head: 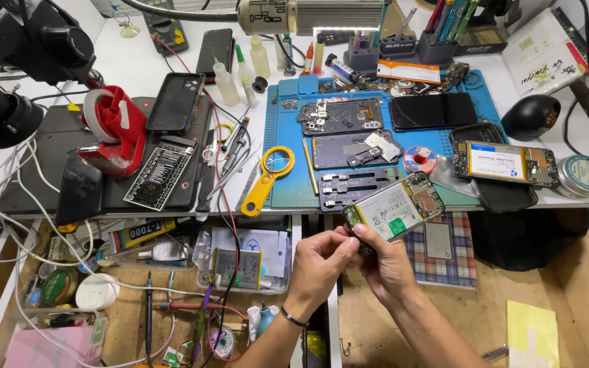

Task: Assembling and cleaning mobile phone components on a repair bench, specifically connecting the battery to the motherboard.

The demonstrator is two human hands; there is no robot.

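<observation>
An opened phone [395, 207] with its back off, showing a white battery and a green circuit board, is held just in front of the bench edge. My right hand [384, 260] grips its lower end from underneath. My left hand [320, 262], with a dark band on the wrist, pinches at the same lower corner with thumb and fingertips. Both hands touch each other there. What the fingertips hold at that corner is too small to tell.
A blue work mat [288, 187] carries several phone frames, a dark phone [433, 110], a yellow magnifier [269, 177] and a second opened phone [504, 163]. A red tape dispenser [114, 129] stands on the left. Open drawers below hold a checked cloth [441, 251], cables and tools.
</observation>
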